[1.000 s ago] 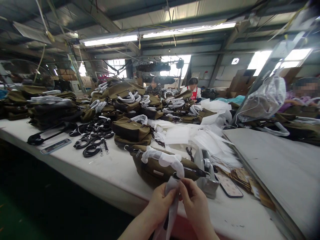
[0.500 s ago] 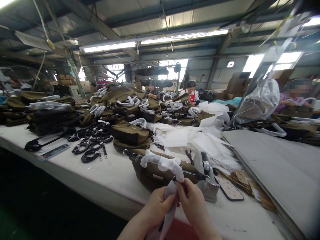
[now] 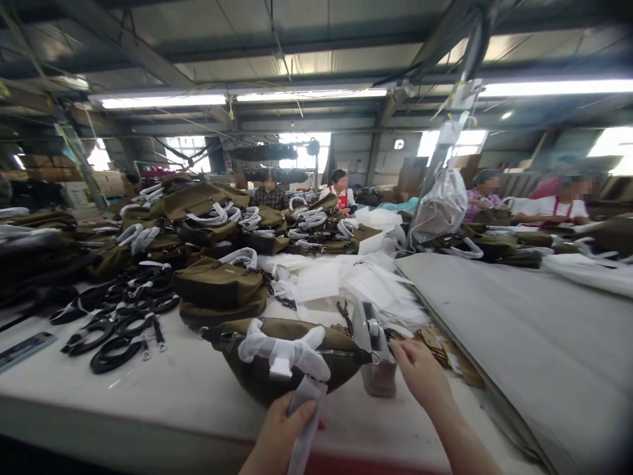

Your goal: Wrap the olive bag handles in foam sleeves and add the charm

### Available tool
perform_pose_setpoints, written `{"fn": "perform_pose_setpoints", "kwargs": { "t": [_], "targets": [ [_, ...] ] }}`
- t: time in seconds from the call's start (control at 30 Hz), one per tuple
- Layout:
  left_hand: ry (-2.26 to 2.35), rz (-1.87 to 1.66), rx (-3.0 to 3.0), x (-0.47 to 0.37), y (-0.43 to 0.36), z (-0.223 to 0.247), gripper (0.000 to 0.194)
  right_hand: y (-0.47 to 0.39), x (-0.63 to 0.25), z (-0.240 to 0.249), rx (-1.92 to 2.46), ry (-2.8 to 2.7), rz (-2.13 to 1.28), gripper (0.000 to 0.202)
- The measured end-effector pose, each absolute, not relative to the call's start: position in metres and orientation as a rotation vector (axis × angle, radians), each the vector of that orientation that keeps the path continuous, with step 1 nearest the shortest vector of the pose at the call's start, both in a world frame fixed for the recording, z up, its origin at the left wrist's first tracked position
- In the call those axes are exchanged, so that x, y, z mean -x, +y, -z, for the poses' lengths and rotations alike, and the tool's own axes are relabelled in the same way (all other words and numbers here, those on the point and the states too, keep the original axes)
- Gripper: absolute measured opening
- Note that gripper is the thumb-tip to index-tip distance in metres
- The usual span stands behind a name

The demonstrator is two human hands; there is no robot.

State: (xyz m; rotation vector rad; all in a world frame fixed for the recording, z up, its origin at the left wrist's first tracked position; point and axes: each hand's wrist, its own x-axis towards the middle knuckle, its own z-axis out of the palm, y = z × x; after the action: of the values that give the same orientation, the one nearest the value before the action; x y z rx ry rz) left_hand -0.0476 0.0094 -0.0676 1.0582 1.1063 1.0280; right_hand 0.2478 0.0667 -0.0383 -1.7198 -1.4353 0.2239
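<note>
An olive bag [image 3: 247,376] with dark ends and a zipper lies on the table in front of me. Its handle [image 3: 291,353] is wrapped in white tissue, with a white piece hanging at the middle. My left hand [image 3: 284,429] is closed round a flat strip of white wrapping [image 3: 307,412] that runs down from the handle's right end. Beyond the bag's right end stands a grey metal tape dispenser [image 3: 378,376]. Beside its right side is my right hand [image 3: 420,373], fingers pinched together; whatever lies between the fingertips is too small to make out.
Left lie coiled black straps [image 3: 116,353] and two stacked olive bags [image 3: 217,284]. White tissue sheets [image 3: 321,280] spread behind the dispenser, brown tags [image 3: 435,343] to its right. A raised grey board [image 3: 494,316] edges the right side. Several people work farther back.
My right hand has left the wrapped handle and moved right to the tape dispenser. My left hand still grips the white strip. The view has turned right, and the phone no longer shows.
</note>
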Motion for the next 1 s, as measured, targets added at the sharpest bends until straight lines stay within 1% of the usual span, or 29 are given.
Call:
{"fn": "perform_pose_setpoints", "kwargs": {
  "t": [0.1, 0.2, 0.43, 0.7, 0.87, 1.0],
  "targets": [
    [1.129, -1.036, -1.067, 0.045, 0.009, 0.063, 0.061, 0.082, -0.253, 0.045, 1.703, -1.545, -0.354, 0.045],
    [1.142, -1.042, -1.084, 0.044, 0.008, 0.059, 0.061, 0.083, -0.248, 0.053, 1.663, -1.562, -0.401, 0.047],
    [1.148, -1.033, -1.058, 0.043, 0.006, 0.052, 0.059, 0.056, -0.238, 0.067, 1.596, -1.457, -0.229, 0.039],
    [1.167, -1.02, -1.055, 0.042, 0.008, 0.058, 0.055, 0.031, -0.227, 0.084, 1.602, -1.373, -0.154, 0.04],
    [1.181, -1.013, -1.063, 0.042, 0.009, 0.056, 0.056, 0.029, -0.236, 0.094, 1.73, -1.35, -0.314, 0.051],
    [1.168, -1.005, -1.057, 0.043, 0.011, 0.057, 0.056, 0.025, -0.246, 0.094, 1.786, -1.421, -0.483, 0.046]
  ]
}}
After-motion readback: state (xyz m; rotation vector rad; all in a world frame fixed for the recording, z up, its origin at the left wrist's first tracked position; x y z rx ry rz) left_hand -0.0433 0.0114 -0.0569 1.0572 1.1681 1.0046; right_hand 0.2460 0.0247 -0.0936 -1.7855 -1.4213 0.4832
